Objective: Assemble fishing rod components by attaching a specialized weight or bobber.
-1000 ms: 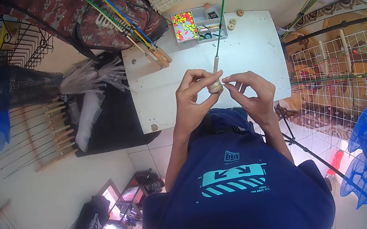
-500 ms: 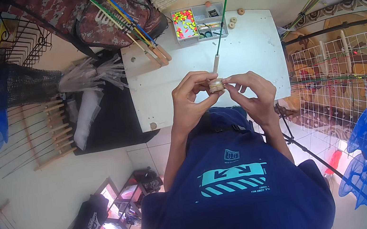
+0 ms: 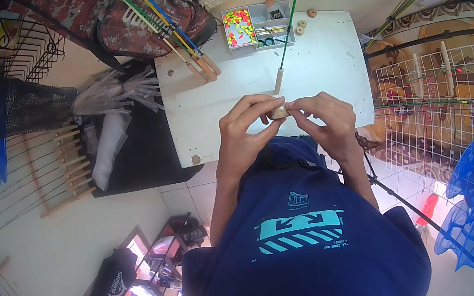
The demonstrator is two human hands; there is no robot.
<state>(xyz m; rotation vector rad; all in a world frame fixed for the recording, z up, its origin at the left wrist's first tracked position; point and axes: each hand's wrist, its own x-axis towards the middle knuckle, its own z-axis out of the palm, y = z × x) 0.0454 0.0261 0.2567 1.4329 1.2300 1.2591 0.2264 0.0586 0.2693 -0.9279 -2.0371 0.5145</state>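
Observation:
In front of my chest, above the table's near edge, a small pale wooden spool sits between my hands. My left hand grips it between thumb and fingers from the left. My right hand is pinched at the spool's right side, with fingertips touching its rim; any line between them is too fine to make out. Just beyond the spool, a green fishing rod with a light handle lies on the white table, its tip pointing away.
A compartment box with bright small floats stands at the table's back. Wooden rings lie beside it. More rods with wooden handles lean at the back left, near a camouflage bag. A wire grid rack stands right.
The spool has tilted slightly in my fingers, and my left fingers have shifted over its top. My right hand stays pinched at its side.

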